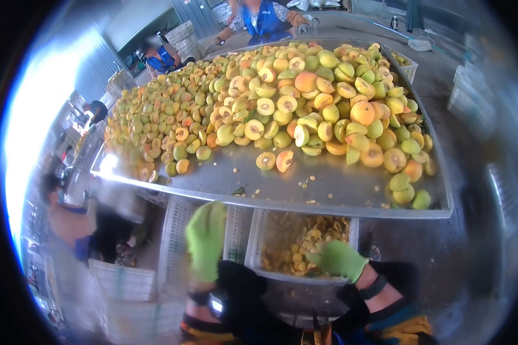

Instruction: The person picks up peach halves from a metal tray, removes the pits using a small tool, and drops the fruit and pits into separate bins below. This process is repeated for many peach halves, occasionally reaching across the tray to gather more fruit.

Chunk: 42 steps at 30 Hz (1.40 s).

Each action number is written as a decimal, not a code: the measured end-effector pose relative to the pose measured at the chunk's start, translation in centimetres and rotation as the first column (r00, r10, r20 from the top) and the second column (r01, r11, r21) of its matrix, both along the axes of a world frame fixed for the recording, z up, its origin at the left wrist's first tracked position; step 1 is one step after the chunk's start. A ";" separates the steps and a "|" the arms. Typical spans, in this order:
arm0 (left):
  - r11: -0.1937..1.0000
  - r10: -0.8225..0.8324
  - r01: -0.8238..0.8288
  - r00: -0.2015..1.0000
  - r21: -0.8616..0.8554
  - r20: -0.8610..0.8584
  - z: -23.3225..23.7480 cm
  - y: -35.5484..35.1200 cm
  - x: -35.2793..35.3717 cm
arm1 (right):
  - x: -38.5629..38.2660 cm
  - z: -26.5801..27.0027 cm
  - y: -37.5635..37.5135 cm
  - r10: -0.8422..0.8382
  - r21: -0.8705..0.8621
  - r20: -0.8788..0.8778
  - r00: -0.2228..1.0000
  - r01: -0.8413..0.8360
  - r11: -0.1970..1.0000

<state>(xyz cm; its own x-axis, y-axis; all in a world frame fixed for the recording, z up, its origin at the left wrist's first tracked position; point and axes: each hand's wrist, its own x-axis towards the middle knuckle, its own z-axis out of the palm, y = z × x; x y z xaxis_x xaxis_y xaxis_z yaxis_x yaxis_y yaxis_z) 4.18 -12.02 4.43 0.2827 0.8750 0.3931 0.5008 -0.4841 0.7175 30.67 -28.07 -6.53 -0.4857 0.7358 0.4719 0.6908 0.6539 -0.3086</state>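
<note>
My left hand (pixel 206 240), in a green glove, is raised in front of the table's near edge, over a white crate (pixel 175 238). Motion smears its fingers. My right hand (pixel 340 260), gloved the same way, reaches in over the right side of another white crate (pixel 252 244), its fingers pointing left among halved fruit pieces (pixel 299 253). Those fingertips are blurred, and I cannot tell whether they grip a piece. Beyond both hands, a metal table (pixel 259 187) bears a big heap of yellow-green peaches (pixel 305 81), many cut in half with stones or hollows showing.
The table's raised metal rim (pixel 305 211) runs between me and the heap. Across the table stands a person in a blue vest (pixel 262 20); another person (pixel 161 58) is at the far left. More white crates (pixel 124 282) stand at lower left, near a blurred person (pixel 69 221).
</note>
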 end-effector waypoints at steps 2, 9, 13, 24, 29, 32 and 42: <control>0.917 0.332 -0.153 0.804 0.368 -0.494 0.9 1.5 -3.2 | -0.4 0.1 -1.3 -0.043 -0.118 -0.104 0.994 0.031 0.993; 0.922 0.041 0.171 0.848 0.347 -0.528 -1.2 9.8 10.4 | -1.0 -1.5 -0.3 -0.308 -0.119 -0.018 0.951 0.304 0.945; 0.956 -0.141 0.292 0.540 0.028 -0.830 -4.3 13.3 18.9 | -0.2 3.1 0.0 -0.434 -0.558 -0.079 0.898 0.321 0.766; 0.520 -0.172 0.675 0.683 -0.524 0.710 -1.4 2.6 11.0 | -3.6 9.3 3.0 -0.526 -0.476 -0.691 0.497 0.235 0.848; 0.555 0.008 0.631 0.648 -0.542 0.762 0.6 -3.9 9.7 | -6.9 9.7 3.0 -0.538 -0.363 -0.600 0.592 0.398 0.843; 0.322 0.416 0.792 0.373 -0.518 0.829 0.6 -3.6 9.3 | -7.5 9.6 3.0 -0.607 -0.334 -0.459 0.649 0.507 0.795; 0.532 0.322 0.608 0.499 -0.590 0.805 -0.2 -3.3 9.6 | -8.9 7.5 4.9 -0.578 -0.102 -0.236 0.782 0.571 0.814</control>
<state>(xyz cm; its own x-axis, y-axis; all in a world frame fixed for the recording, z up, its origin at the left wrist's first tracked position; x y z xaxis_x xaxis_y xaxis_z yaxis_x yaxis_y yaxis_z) 13.76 -15.30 4.20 0.4298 0.8644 -0.2611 -0.4880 0.4656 0.7383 21.78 -23.17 0.99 0.1590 0.8539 0.4956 0.8361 0.1505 -0.5275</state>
